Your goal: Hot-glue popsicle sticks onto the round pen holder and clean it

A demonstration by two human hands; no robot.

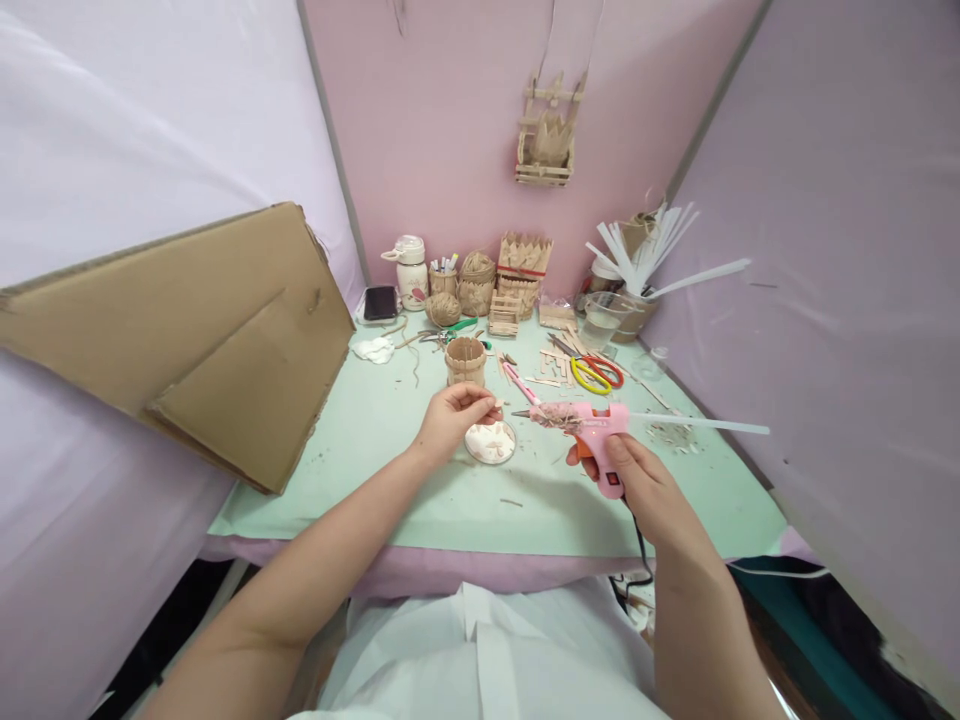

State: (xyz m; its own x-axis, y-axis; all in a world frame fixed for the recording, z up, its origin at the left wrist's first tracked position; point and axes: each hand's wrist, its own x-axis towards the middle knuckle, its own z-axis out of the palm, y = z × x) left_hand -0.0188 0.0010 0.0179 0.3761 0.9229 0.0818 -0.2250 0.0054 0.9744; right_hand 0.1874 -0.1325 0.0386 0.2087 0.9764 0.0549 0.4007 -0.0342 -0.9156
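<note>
My right hand (pixel 641 480) is wrapped round a pink hot glue gun (pixel 600 430), its nozzle pointing left and a long white glue stick (pixel 705 424) jutting out of its back. Close to the nozzle tip, my left hand (pixel 455 420) pinches a small pale wooden piece (pixel 500 403). Below those fingertips lies a round dish (pixel 491 442) with white contents and small wood-coloured bits in it. Just behind my left hand stands a round cup (pixel 465 360) covered in wooden strips.
Yellow- and red-handled scissors (pixel 596 375) and loose wooden sticks (pixel 551 365) lie behind the glue gun. Twine balls (pixel 442 309), a white bottle (pixel 411 275) and a plastic cup (pixel 604 318) line the back. A cardboard panel (pixel 225 340) leans at left. The gun's black cord (pixel 641 550) hangs over the front edge.
</note>
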